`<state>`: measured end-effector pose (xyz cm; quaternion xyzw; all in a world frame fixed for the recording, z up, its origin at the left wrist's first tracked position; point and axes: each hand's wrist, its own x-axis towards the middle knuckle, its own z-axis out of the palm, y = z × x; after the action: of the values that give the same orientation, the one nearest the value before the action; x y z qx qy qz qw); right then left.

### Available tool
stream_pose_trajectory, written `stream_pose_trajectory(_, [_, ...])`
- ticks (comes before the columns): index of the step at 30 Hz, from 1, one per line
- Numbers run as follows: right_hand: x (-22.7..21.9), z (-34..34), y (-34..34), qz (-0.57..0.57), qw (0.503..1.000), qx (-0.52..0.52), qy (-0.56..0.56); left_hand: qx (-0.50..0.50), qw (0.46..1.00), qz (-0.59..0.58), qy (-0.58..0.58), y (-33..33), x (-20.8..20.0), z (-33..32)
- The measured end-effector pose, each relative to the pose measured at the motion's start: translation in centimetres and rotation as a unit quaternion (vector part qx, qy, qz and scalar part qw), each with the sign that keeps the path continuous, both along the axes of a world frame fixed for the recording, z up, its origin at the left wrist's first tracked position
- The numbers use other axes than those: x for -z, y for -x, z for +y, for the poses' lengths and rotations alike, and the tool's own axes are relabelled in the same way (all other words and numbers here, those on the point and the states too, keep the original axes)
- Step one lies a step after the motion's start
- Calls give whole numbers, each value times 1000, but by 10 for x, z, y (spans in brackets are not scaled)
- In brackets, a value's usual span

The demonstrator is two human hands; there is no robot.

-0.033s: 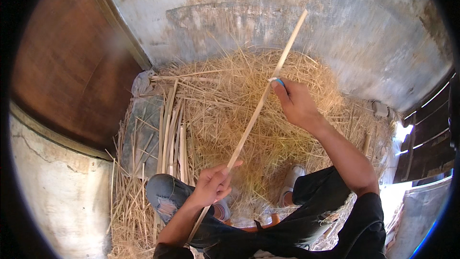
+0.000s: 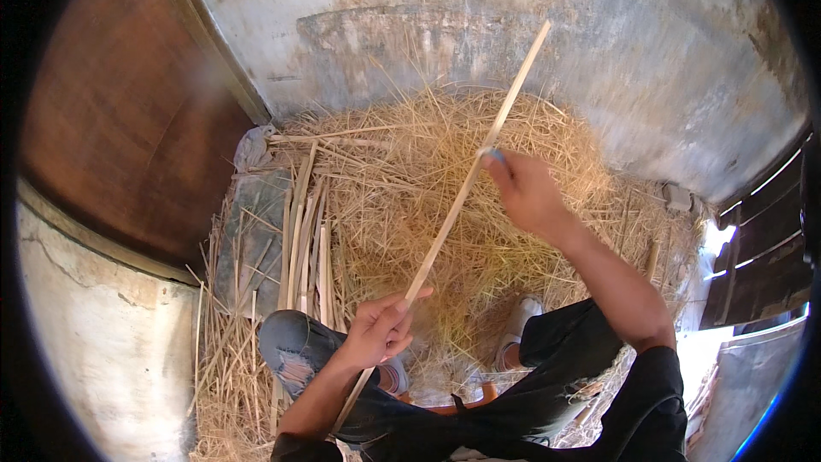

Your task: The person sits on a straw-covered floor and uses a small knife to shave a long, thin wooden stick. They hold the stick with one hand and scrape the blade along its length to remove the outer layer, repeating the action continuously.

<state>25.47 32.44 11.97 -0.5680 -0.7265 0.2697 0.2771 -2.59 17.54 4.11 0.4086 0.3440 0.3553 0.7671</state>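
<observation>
A long pale bamboo strip slants from beside my left thigh up to the far right. My left hand is closed round its lower part, above my left knee, with one fingertip sticking out past the strip. Farther up, my right hand is closed on a small blue thing at the strip's edge. A pale end of that thing touches the strip. The fingers hide most of it, and motion blurs it, so its kind does not show.
Straw-like shavings cover the floor between my feet and the stained wall. Several cut bamboo strips lie by my left knee, next to a grey slab. A brown panel stands left, dark slats right.
My right hand, with the small blue thing, has slid a little way down the strip toward me. The left hand and the strip have hardly moved.
</observation>
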Motion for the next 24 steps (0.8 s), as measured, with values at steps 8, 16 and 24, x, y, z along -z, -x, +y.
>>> stream_pose_trajectory(8, [31,-9,9,-23,996,-56,-64,-13,1000,1,-18,5,4,0])
stream_pose_trajectory(16, [33,-33,32,-55,990,-77,-107,-38,999,3,-9,2,4,6])
stream_pose_trajectory(24, [35,-34,29,-20,992,-120,-44,-31,999,-19,7,1,6,6])
